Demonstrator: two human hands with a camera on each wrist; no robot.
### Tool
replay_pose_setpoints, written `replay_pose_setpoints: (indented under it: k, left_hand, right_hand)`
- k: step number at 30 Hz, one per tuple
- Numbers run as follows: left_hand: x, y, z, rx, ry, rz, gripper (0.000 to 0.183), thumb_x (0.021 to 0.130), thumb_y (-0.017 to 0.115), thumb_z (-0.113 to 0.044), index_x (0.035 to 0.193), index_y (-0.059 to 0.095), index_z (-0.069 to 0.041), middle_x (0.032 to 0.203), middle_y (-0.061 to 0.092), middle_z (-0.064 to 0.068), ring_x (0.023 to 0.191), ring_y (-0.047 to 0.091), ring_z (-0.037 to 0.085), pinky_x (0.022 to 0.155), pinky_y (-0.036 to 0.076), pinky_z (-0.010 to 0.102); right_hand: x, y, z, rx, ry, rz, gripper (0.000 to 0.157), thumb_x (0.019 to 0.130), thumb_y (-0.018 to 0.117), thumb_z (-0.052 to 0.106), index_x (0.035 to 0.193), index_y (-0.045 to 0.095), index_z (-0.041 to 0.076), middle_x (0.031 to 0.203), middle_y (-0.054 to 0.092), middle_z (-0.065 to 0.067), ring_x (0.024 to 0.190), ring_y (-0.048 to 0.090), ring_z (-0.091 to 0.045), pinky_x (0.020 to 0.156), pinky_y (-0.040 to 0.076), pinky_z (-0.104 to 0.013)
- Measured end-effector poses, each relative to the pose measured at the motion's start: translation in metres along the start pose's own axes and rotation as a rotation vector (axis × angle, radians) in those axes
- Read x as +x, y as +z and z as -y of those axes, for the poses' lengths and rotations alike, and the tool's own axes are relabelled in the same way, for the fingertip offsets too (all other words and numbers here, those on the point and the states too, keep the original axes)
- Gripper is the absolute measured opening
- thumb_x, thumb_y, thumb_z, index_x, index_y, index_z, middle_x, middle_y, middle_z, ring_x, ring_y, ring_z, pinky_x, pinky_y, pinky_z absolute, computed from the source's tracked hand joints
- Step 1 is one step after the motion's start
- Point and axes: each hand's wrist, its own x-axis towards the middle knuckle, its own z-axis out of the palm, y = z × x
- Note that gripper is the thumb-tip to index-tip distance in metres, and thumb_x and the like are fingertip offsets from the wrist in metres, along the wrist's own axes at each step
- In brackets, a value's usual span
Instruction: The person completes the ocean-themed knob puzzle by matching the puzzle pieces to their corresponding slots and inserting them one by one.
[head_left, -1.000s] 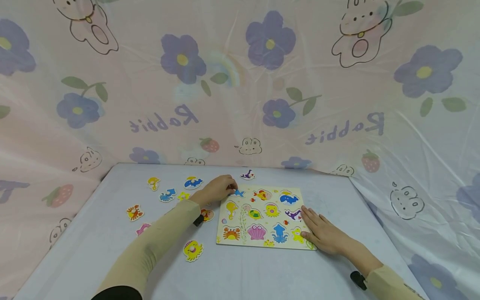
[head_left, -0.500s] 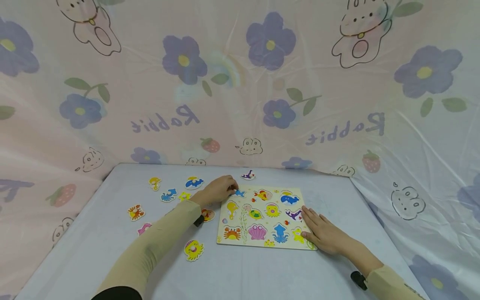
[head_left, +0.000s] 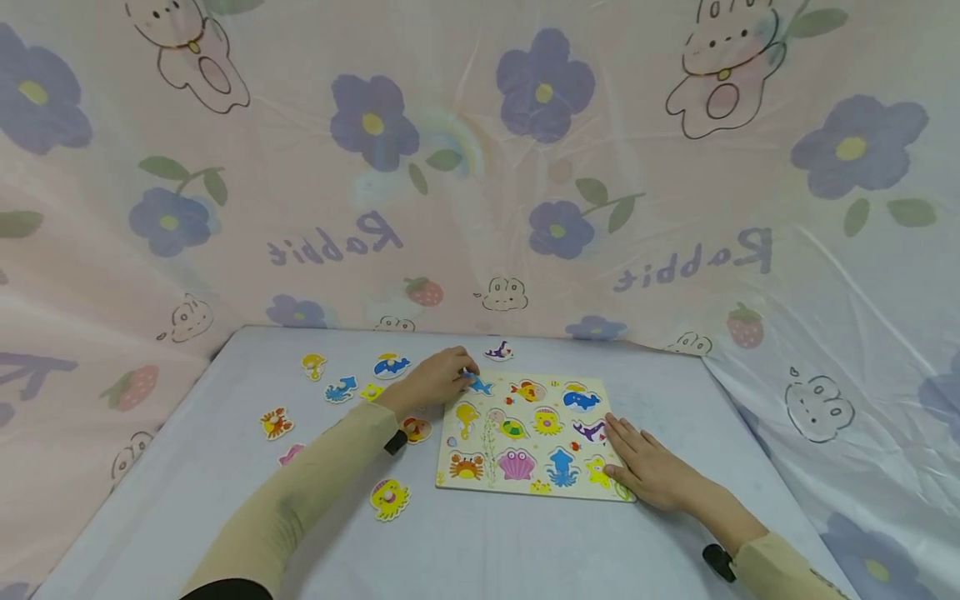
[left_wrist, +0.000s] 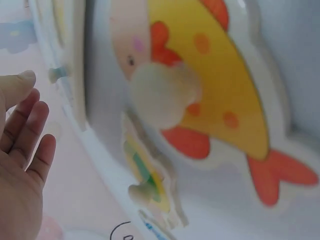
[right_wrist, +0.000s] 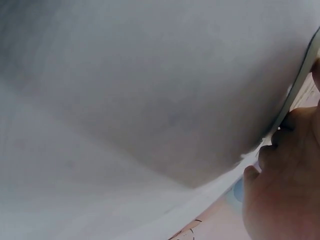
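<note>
A cream puzzle board with sea-animal pictures lies on the table. My left hand is over its far left corner, fingertips right by a blue fish piece. In the left wrist view, the thumb and loosely bent fingers stand just off a small knob on the board. My right hand rests on the board's right edge with straight fingers; the right wrist view shows its fingers along that edge.
Loose knobbed pieces lie left of the board, among them an octopus, a crab, a whale, a squid and a yellow-red fish. A purple piece lies behind the board. Printed cloth hangs behind the table.
The left fingertips have lifted slightly off the blue fish piece, which shows a little more. The right hand stays on the board's edge. The head view has shifted slightly.
</note>
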Motion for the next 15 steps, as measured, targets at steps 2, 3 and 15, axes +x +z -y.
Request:
replay_pose_setpoints:
  k: [2,3,15]
  left_hand:
    - [-0.003,-0.005,-0.002,-0.019,-0.001,-0.002,0.021,0.105,0.065,-0.019,0.124,0.072,-0.014,0.124,0.062,-0.001,0.110,0.058,0.017,0.102,0.050,0.037]
    - [-0.004,-0.008,-0.003,-0.029,-0.004,-0.002,0.021,0.104,0.065,-0.018,0.124,0.071,-0.015,0.124,0.062,-0.001,0.111,0.058,0.017,0.102,0.050,0.037]
    - [-0.029,-0.025,0.007,-0.034,0.132,-0.090,0.019,0.101,0.070,-0.010,0.120,0.072,-0.008,0.118,0.066,0.001,0.107,0.063,0.020,0.095,0.053,0.036]
  right_hand:
    - [0.000,0.000,0.000,0.001,0.000,-0.003,0.079,0.108,0.045,0.052,0.162,0.025,-0.003,0.171,0.018,-0.020,0.155,0.019,-0.046,0.121,0.020,-0.066]
    - [0.000,0.001,-0.001,-0.002,-0.001,-0.004,0.079,0.108,0.045,0.052,0.162,0.026,-0.003,0.171,0.018,-0.020,0.155,0.019,-0.046,0.121,0.020,-0.066]
    - [0.000,0.000,0.000,-0.015,-0.003,-0.006,0.080,0.108,0.045,0.054,0.161,0.027,-0.003,0.170,0.019,-0.021,0.154,0.021,-0.046,0.120,0.021,-0.066]
